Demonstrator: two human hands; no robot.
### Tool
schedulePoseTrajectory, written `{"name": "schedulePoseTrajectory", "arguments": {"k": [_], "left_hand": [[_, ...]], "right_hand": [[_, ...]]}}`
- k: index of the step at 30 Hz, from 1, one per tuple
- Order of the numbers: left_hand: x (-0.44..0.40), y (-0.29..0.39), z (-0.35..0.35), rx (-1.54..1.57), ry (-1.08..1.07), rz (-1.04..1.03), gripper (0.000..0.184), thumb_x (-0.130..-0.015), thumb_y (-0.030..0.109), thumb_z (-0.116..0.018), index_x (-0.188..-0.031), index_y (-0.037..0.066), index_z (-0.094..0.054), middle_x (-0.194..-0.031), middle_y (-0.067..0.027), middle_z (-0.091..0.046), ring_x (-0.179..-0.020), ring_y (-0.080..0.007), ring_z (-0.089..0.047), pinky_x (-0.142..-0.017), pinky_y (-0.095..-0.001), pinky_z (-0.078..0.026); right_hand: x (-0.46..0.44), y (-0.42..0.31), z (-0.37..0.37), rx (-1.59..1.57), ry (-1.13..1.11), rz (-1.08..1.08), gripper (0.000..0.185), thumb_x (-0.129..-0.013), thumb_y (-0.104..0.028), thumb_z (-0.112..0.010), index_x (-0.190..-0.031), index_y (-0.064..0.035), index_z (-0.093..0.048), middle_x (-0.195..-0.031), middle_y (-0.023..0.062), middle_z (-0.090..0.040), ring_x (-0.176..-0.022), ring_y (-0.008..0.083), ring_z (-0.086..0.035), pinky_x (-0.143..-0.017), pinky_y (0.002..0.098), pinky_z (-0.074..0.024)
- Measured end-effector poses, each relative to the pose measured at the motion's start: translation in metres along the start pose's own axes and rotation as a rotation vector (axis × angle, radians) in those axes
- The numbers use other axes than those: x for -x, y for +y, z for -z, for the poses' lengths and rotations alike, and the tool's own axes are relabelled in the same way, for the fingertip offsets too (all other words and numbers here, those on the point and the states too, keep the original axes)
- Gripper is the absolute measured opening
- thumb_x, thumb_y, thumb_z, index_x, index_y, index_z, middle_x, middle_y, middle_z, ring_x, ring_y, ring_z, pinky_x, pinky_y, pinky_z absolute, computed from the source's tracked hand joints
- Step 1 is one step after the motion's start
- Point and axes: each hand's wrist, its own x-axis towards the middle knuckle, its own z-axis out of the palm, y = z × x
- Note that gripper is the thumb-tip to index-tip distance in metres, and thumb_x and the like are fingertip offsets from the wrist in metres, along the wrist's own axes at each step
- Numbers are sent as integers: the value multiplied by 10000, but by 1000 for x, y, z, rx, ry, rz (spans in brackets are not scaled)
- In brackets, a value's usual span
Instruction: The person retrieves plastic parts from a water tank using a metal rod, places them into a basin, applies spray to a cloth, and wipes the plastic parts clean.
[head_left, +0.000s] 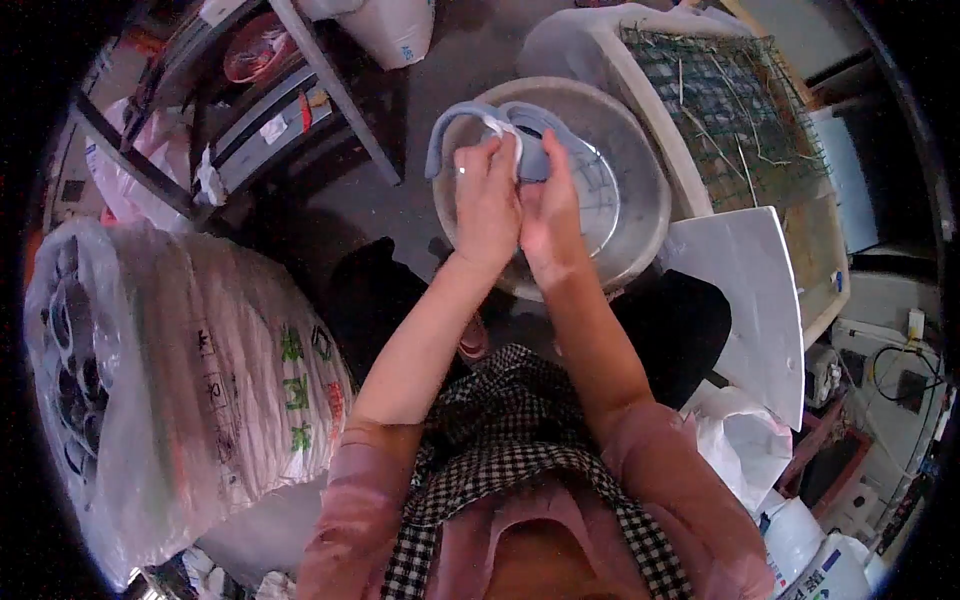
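Note:
Both hands hold a grey curved plastic part (pixel 450 122) above a large round basin (pixel 650 205). It has a long bent arm reaching left, a rounded loop and a dark opening. My left hand (pixel 487 205), wearing a ring, is closed on its near side, with the fingers against a small white piece (pixel 517 150) that looks like cloth or thin film. My right hand (pixel 552 205) grips the part from the right, thumb and fingers bent around it. The palms nearly touch, and the fingers hide much of the part's middle.
On the left stands a big clear plastic bag (pixel 200 350) packed with grey curved pieces. A metal-framed rack (pixel 340 95) is at upper left. To the right are a tub with green netting (pixel 720 110), a white board (pixel 745 300) and a white sack (pixel 745 440).

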Motion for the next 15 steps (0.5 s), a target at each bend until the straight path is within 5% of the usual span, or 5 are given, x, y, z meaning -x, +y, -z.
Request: {"name": "schedulePoseTrajectory", "arguments": {"k": [4, 6, 9, 15], "left_hand": [[7, 11, 12, 40, -123, -286, 424, -708, -28, -547, -1128, -72, -508, -1101, -192, -496, -943, -359, -461, -804, -402, -423], [9, 20, 19, 73, -151, -315, 432, -707, -20, -550, -1129, -89, -496, -1124, -194, -484, -945, -359, -462, -816, -407, -425], [13, 32, 22, 74, -174, -360, 448, -700, -10, -552, -1139, -74, -496, -1114, -186, -494, -956, -361, -460, -820, -410, -426], [1, 40, 33, -36, -62, -298, 467, -682, 26, -554, -1143, -38, -522, -1101, -159, -523, -941, -352, -491, -801, -395, -454]], "right_hand": [[23, -8, 14, 354, -76, 191, 367, -891, -348, -501, -1077, -34, -535, -972, 62, -594, -883, 186, -576, -803, 313, -463], [49, -21, -10, 96, -68, -43, 409, -887, -397, -482, -1082, -41, -533, -975, 71, -603, -902, 199, -575, -835, 321, -453], [57, -28, -5, 95, -15, -69, 417, -882, -412, -486, -1080, -49, -536, -998, 85, -611, -928, 206, -579, -855, 328, -448], [64, -25, -13, 46, -79, 162, 394, -861, -389, -533, -1065, -51, -540, -1020, 69, -609, -934, 210, -573, -880, 326, -431]]}}
